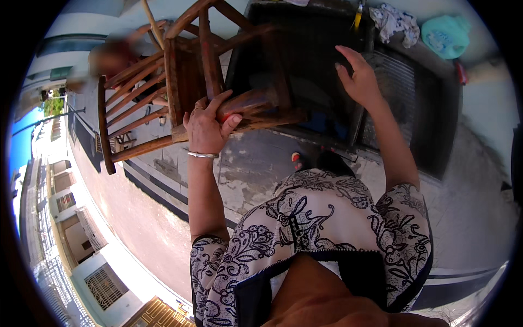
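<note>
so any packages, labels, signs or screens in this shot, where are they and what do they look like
None that can be made out: no package, label, sign or screen shows.
Nearest to one is a teal crumpled bag or cloth at the top right, no print visible.
The left hand grips a wooden chair; the right hand is raised, open, over a dark mat.

Chair (pixel 185 82) lifted, slats and legs crowd upper left. Left hand (pixel 207 128) wrapped on chair rail. Right hand (pixel 357 76) spread, free, before dark doorway (pixel 321 60). Open gap between arms; bare pavement (pixel 256 169) below.
</note>
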`<state>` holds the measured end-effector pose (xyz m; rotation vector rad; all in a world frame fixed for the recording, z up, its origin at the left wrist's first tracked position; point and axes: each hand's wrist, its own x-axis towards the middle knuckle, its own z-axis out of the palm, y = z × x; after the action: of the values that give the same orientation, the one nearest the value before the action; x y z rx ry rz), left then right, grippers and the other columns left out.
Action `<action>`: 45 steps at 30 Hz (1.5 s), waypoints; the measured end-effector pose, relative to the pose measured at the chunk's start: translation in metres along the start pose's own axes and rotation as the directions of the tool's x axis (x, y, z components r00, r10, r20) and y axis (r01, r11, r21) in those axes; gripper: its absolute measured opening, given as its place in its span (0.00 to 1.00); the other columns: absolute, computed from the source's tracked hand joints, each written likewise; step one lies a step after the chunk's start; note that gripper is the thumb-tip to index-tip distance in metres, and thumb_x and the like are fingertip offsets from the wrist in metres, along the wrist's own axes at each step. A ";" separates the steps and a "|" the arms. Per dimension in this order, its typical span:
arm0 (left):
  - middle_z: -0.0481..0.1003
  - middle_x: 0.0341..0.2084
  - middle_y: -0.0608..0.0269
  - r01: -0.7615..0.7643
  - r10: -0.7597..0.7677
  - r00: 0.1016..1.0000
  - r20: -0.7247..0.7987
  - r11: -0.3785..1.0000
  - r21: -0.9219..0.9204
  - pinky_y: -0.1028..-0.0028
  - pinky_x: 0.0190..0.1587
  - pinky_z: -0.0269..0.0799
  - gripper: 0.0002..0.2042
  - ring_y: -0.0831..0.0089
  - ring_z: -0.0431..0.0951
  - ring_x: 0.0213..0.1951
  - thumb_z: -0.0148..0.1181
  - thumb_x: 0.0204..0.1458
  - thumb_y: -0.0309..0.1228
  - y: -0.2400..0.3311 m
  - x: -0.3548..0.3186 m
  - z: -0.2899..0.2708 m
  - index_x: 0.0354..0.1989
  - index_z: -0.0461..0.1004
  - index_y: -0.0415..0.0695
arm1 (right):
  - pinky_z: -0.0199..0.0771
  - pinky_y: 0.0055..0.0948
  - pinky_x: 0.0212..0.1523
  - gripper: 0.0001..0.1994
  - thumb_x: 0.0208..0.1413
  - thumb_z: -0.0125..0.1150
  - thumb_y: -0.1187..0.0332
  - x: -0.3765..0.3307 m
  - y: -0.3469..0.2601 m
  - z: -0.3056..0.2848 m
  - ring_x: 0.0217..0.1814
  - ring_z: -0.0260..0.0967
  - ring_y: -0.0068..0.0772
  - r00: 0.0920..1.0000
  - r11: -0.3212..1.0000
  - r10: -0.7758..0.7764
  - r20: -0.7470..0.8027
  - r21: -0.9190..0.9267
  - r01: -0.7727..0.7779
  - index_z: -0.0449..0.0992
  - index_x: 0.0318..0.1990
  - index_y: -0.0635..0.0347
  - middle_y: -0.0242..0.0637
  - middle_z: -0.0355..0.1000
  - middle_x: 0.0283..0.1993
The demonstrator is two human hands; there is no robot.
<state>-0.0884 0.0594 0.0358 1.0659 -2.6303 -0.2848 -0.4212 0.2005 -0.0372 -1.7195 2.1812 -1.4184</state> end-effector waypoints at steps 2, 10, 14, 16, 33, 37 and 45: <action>0.71 0.49 0.45 -0.007 0.008 1.000 0.019 1.000 -0.030 0.42 0.53 0.57 0.35 0.48 0.71 0.51 0.47 0.41 0.71 0.008 0.003 0.001 0.53 0.73 0.62 | 0.67 0.40 0.56 0.22 0.52 0.58 0.69 -0.027 0.065 -0.025 0.55 0.66 0.57 0.972 0.956 0.233 0.029 -0.193 -0.223 0.68 0.56 0.63 0.54 0.68 0.53; 0.51 0.67 0.52 -0.116 0.117 0.993 0.004 0.991 -0.070 0.58 0.46 0.69 0.35 0.49 0.74 0.48 0.46 0.46 0.68 0.040 0.028 0.000 0.50 0.75 0.52 | 0.65 0.43 0.57 0.27 0.50 0.58 0.63 -0.131 0.199 -0.089 0.60 0.62 0.55 0.786 0.575 0.612 -0.092 -0.630 -0.521 0.65 0.59 0.58 0.53 0.66 0.57; 0.54 0.66 0.51 -0.174 0.170 0.984 -0.053 0.982 -0.073 0.60 0.39 0.73 0.33 0.49 0.77 0.43 0.47 0.47 0.67 0.044 0.029 0.000 0.46 0.77 0.50 | 0.59 0.61 0.59 0.30 0.53 0.57 0.61 -0.165 0.209 -0.092 0.71 0.46 0.53 0.572 0.409 0.819 -0.049 -0.650 -0.641 0.58 0.64 0.48 0.42 0.48 0.70; 0.55 0.65 0.51 -0.183 0.177 0.981 -0.072 0.980 -0.081 0.61 0.38 0.74 0.33 0.49 0.77 0.42 0.47 0.48 0.67 0.045 0.030 0.002 0.44 0.78 0.50 | 0.57 0.60 0.60 0.29 0.53 0.57 0.60 -0.173 0.208 -0.097 0.71 0.45 0.53 0.576 0.413 0.814 -0.071 -0.627 -0.661 0.59 0.64 0.47 0.41 0.51 0.69; 0.59 0.64 0.51 -0.157 0.148 0.981 -0.122 0.986 -0.059 0.65 0.32 0.74 0.35 0.52 0.80 0.35 0.47 0.42 0.71 0.054 0.031 -0.002 0.33 0.79 0.49 | 0.63 0.44 0.59 0.37 0.42 0.71 0.56 -0.070 0.184 -0.044 0.63 0.58 0.56 0.887 0.837 0.423 -0.186 -0.296 -0.461 0.62 0.62 0.52 0.56 0.55 0.65; 0.59 0.64 0.52 -0.138 0.133 0.982 -0.137 0.990 -0.026 0.65 0.33 0.73 0.34 0.54 0.79 0.33 0.49 0.41 0.71 0.042 0.026 0.000 0.32 0.79 0.51 | 0.65 0.44 0.58 0.39 0.39 0.72 0.51 -0.066 0.192 -0.035 0.61 0.62 0.56 0.840 0.797 0.531 -0.109 -0.273 -0.539 0.64 0.61 0.54 0.57 0.61 0.61; 0.59 0.64 0.53 -0.151 0.151 0.974 -0.167 0.988 0.017 0.65 0.34 0.73 0.29 0.56 0.79 0.33 0.54 0.39 0.68 0.040 0.027 0.005 0.31 0.79 0.54 | 0.72 0.32 0.49 0.28 0.46 0.70 0.65 -0.005 0.113 -0.099 0.48 0.72 0.36 0.740 0.688 0.671 -0.044 0.408 -0.600 0.69 0.55 0.66 0.44 0.74 0.45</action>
<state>-0.1344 0.0688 0.0478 0.8451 -2.5432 -0.1492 -0.5566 0.2644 -0.0550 -0.6001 2.0815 -1.6587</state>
